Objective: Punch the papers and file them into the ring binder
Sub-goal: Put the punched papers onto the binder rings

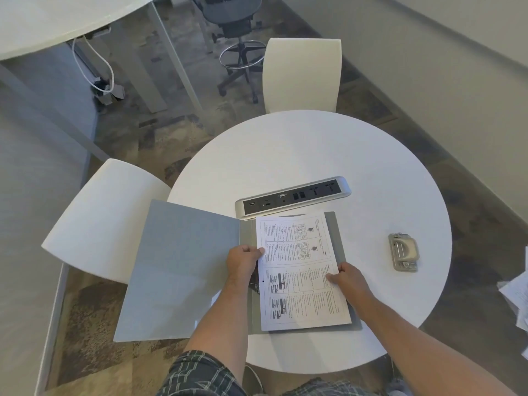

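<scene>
Evidently the punching is done for this batch: a hole is seen in the left margin of the papers (303, 272), which are laid on the right half of the open ring binder (183, 270). Their left edge is pinched by the left hand (243, 260) above the rings, and their right edge is gripped by the right hand (347, 277). The hole punch (403, 252) is left well to the binder's right. Threading onto the rings appears unfinished, and the rings are mostly hidden. Loose sheets (515, 292) further right may remain.
</scene>
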A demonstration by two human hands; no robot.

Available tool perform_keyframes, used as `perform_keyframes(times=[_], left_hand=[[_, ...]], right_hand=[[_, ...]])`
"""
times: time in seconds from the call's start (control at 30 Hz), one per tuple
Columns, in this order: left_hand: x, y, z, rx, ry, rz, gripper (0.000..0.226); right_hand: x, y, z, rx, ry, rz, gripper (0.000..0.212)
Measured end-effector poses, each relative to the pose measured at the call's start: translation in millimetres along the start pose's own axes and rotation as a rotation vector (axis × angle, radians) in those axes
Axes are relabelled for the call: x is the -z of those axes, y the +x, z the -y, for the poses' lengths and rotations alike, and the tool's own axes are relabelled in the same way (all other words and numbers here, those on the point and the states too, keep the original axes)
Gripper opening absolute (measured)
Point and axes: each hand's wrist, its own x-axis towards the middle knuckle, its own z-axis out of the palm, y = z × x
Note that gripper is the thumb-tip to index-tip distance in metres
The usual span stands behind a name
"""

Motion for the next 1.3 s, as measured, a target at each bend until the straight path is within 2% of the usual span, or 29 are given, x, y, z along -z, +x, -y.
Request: perform_keyframes(times=[0.07, 0.37, 0.47, 0.57, 0.7, 1.03, 1.3], left_hand=[[0.5, -3.7, 3.3, -0.039, 0.002, -0.009, 0.015], [18.6, -20.2, 19.4, -0.198, 0.25, 0.022, 0.052], [24.0, -25.6, 24.4, -0.19, 0.259, 0.018, 0.036], [26.5, -28.6, 27.3, -0.14, 0.259, 0.091, 0.019], [27.2, -34.8, 30.4, -0.061, 0.367, 0.222, 0.021], [26.8, -39.6, 32.3, -0.047, 0.311, 0.157, 0.012], [30.4, -34.6, 24.5, 0.067, 0.228, 0.156, 0.01]], right_hand=[[1.0, -0.7, -0.3, 0.003, 0.009, -0.011, 0.01], [1.8, -3.5, -2.8, 0.028, -0.004, -0.01, 0.011], [1.7, -6.3, -2.7, 0.04, 0.026, -0.01, 0.014], [2.1, -10.3, -0.7, 0.052, 0.044, -0.019, 0.013], [2.7, -14.5, -0.4, 0.067, 0.057, -0.032, 0.014], [4.3, -15.9, -5.0, 0.07, 0.104, -0.006, 0.013], [6.9, -20.2, -6.8, 0.073, 0.206, 0.05, 0.014]])
